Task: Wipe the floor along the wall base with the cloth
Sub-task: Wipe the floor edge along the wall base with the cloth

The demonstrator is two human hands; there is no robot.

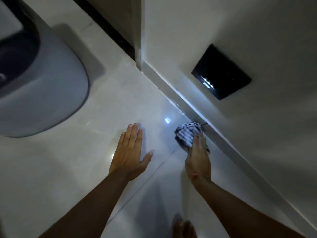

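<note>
The right hand (198, 155) lies flat over a bunched blue-and-white checked cloth (187, 133), fingers pressing it down onto the floor (77, 160) rather than closing around it, which looks like the way to keep the whole wad in contact with the tile while it slides. The cloth sits right at the foot of the wall, its far edge touching the pale skirting board (223, 140), so the wipe seems aimed at the seam where dust gathers. The left hand (131, 152) is spread open and empty, palm flat on the glossy tile well to the side of the cloth; I take it as a prop carrying the person's weight while they lean in low. A thin thread bracelet (199, 176) circles the right wrist. A grout line (154, 170) runs between the two hands. A bare foot (184, 226) shows at the bottom edge. Further out, a grey toilet (51, 93) stands to the left, near but clear of the hands, and a black flush plate (221, 72) is set in the wall (257, 31) above the stretch being wiped.
</note>
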